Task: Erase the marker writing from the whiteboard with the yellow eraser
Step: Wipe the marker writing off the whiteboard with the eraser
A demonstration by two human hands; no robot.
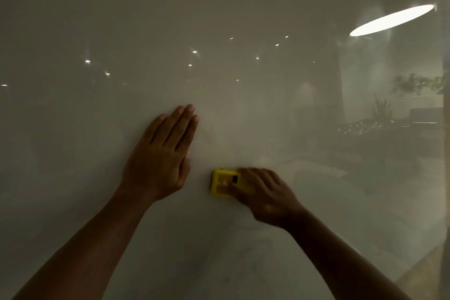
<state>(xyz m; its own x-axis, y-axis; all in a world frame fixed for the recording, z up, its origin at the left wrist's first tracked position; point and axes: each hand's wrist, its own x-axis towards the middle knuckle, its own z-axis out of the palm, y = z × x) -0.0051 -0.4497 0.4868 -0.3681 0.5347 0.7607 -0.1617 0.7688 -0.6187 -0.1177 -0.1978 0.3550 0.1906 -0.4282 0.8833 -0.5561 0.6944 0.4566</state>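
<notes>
A glossy whiteboard (102, 129) fills nearly the whole head view. My right hand (264, 193) presses the yellow eraser (222, 184) flat against the board, fingers wrapped over its right side; the hand looks blurred. My left hand (162, 153) lies flat on the board to the left of the eraser, fingers straight and together, holding nothing. Only faint smudges and thin grey traces (246, 226) show on the board below the eraser; no clear writing is legible.
The board mirrors ceiling spots and a long bright lamp (392, 19). Reflected plants and furniture (414, 95) show at the right. The board's right edge (444, 178) runs down the frame's right side.
</notes>
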